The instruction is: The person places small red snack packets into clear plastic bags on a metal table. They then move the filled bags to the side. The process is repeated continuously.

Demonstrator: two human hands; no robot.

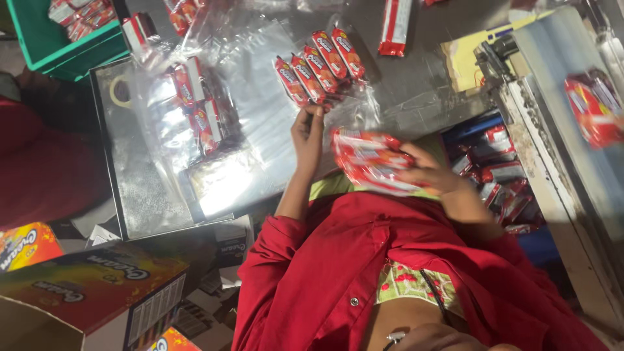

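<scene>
Red foil biscuit packets (318, 65) fanned in clear wrap, long axes away from me; my left hand (308, 133) pinches their near edge, right hand (426, 170) clamps a red bundle (367, 159).

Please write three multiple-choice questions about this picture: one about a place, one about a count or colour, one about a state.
1. Where is the green crate?
A. upper left corner
B. lower right corner
C. on the lap

2. How many red packets lie in the row above the left hand?
A. two
B. four
C. seven

3. What is the right hand doing?
A. resting flat and empty
B. holding a bundle of red packets
C. pointing at the crate

Answers: 1 A, the crate fills that corner. 2 B, four lie side by side. 3 B, the fingers grip the bundle.
</scene>
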